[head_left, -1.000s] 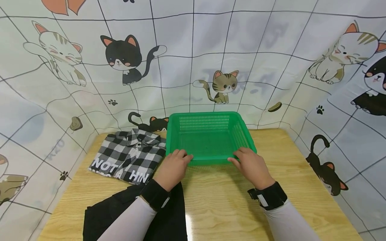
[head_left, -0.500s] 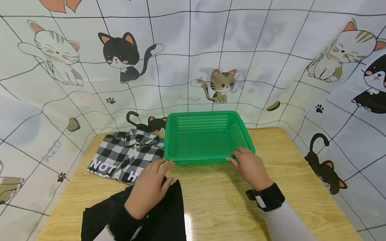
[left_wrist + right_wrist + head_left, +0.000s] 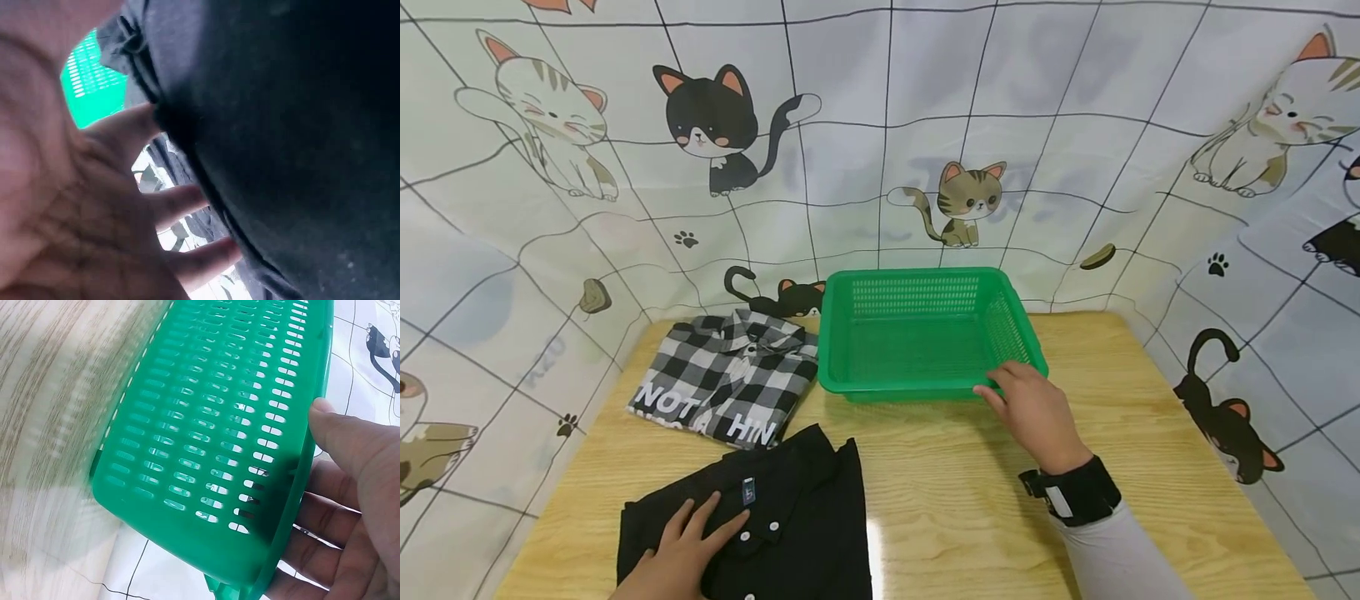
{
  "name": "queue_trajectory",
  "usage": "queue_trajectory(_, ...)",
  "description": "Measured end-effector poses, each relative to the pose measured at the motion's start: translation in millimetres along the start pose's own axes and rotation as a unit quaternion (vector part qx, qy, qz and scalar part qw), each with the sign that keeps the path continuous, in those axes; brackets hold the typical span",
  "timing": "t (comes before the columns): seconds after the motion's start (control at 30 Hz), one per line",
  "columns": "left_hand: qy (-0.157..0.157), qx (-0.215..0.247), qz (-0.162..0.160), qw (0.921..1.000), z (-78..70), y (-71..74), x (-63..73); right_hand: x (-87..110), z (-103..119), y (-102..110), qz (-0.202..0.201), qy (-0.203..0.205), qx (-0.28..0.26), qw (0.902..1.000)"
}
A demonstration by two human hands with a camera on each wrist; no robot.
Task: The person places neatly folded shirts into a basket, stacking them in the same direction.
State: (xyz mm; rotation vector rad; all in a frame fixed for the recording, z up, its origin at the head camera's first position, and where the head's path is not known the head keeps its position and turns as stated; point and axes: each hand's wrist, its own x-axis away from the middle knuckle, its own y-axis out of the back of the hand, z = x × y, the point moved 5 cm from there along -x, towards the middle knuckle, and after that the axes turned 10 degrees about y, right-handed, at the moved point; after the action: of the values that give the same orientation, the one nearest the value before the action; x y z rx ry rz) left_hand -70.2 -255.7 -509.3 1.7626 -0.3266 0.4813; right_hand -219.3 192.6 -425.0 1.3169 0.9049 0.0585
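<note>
A black shirt with white buttons and a small dark label lies folded at the front left. My left hand rests on it with fingers spread. The left wrist view has the fingers reaching to a fold of the dark cloth. At the back middle stands an empty green plastic basket with slotted walls. My right hand grips its near rim close to the right corner. In the right wrist view the thumb lies on the rim and the other fingers go over to the inner side.
A folded black-and-white checked shirt with white lettering lies left of the basket, behind the black shirt. The wooden table backs onto a cloth wall printed with cats, which also rises at both sides.
My left hand has let go of the basket's near rim and come down and left onto the black shirt. My right hand keeps its grip; the basket stays put.
</note>
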Motion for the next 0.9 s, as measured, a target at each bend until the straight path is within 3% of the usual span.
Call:
queue_trajectory(0.17,-0.023,-0.002,-0.009,0.9997,-9.7,-1.8,-2.7,1.3,-1.9,0.1,-0.003,-0.003,-0.003,1.0)
queue_trajectory(0.33,-0.028,-0.004,0.004,0.9996,-33.0,-2.3,-4.1,2.2,-2.5,-0.6,-0.003,-0.002,-0.003,1.0)
queue_trajectory(0.53,-0.034,-0.006,0.026,0.9991,-70.5,-2.7,-8.6,1.6,-0.7,-0.9,-0.013,0.008,0.004,0.9999)
queue_trajectory(0.73,-0.089,-0.023,0.028,0.9953,-107.5,-3.3,-18.4,1.9,-0.5,-0.8,-0.008,0.003,0.001,1.0)
queue_trajectory(0.9,-0.128,-0.041,0.014,0.9908,-147.0,-6.8,-27.3,3.2,-0.6,0.5,-0.01,0.004,0.002,0.9999)
